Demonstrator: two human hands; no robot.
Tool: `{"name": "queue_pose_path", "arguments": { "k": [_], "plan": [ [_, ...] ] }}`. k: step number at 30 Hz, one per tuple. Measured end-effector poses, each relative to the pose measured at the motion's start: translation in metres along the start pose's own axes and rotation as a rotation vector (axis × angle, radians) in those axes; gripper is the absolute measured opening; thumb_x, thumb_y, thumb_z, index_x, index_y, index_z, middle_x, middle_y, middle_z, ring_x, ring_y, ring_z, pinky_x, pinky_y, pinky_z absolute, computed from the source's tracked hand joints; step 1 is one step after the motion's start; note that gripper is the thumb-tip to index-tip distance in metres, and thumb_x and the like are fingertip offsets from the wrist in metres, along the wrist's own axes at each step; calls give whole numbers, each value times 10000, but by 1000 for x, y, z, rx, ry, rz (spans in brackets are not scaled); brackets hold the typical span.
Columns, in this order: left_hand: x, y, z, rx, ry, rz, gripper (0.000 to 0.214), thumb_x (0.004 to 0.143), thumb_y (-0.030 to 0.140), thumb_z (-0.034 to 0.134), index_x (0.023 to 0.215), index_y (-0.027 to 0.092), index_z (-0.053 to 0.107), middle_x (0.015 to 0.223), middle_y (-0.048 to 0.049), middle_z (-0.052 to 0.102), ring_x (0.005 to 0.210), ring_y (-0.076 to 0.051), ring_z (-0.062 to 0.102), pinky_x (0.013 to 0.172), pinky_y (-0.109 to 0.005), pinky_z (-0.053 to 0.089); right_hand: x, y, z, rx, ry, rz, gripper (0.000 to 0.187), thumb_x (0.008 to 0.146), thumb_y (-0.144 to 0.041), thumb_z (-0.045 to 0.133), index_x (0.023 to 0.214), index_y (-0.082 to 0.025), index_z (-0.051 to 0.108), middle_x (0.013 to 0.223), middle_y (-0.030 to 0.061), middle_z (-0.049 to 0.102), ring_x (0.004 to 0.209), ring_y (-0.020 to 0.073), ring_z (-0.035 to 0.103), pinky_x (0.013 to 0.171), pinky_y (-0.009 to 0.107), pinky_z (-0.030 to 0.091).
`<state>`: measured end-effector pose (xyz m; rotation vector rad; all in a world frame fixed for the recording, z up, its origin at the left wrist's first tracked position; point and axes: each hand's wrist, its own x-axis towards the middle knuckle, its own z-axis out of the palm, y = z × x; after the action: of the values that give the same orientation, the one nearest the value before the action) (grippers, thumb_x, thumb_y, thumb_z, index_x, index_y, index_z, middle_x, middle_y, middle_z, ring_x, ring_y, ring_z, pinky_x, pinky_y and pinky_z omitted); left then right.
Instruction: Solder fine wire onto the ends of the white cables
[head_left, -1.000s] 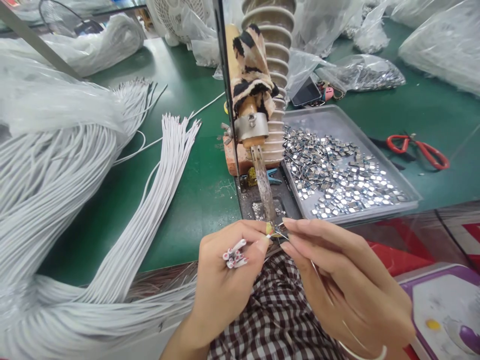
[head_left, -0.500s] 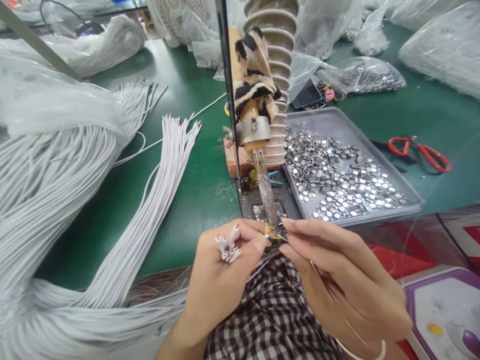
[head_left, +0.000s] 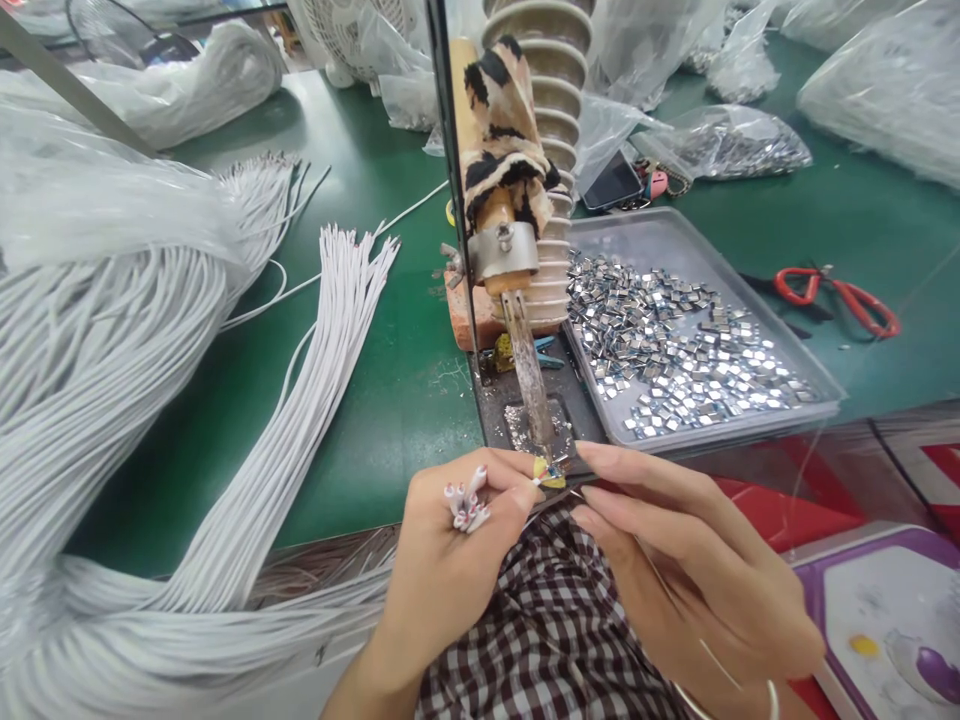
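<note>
My left hand (head_left: 450,570) is closed around several white cables (head_left: 469,508), their cut ends poking up above the fist. Between its thumb and forefinger a single cable end is pinched, pointing right at a small yellow piece (head_left: 550,473) under the soldering iron tip. The soldering iron (head_left: 532,385) is clamped slanting downward, its tip just above that spot. Opposite, my right hand (head_left: 690,555) pinches a thin silvery solder wire (head_left: 660,578) that trails back across the palm. Its fingertips are close to the iron tip, apart from it. Fine detail at the joint is too small to tell.
A clear tray (head_left: 750,425) of small metallic parts lies right of the iron. Red-handled cutters (head_left: 862,300) rest beyond it. Long bundles of white cable (head_left: 300,400) cover the left side. Behind the iron stands a ribbed hose (head_left: 551,120); plastic bags (head_left: 727,145) lie further back.
My right hand has drawn slightly right, and the solder wire's end has backed away from the iron tip. My left hand has shifted a little right and down, still gripping the cables.
</note>
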<state>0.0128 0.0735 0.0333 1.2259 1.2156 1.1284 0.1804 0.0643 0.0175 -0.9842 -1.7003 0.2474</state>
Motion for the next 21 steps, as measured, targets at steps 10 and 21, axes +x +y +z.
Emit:
{"name": "queue_pose_path", "arguments": {
  "k": [10,21],
  "plan": [
    [-14,-13,5,58,-101,27,213,936,198,609,776,181,748,938,-49,811,704,-147,717,712,-244,547,-3,1,2,202,-72,408,204,914,-82,609,1006,-258,657,868,-43,657,778,73,619,721,171,530],
    [-46,-37,3,-226,-144,-254,726,790,195,816,1413,388,497,1034,11,569,574,-32,489,524,-139,424,-4,-15,-18,5,-322,131,95,867,-99,671,913,-180,651,834,31,667,807,167,550,728,295,506]
  ]
}}
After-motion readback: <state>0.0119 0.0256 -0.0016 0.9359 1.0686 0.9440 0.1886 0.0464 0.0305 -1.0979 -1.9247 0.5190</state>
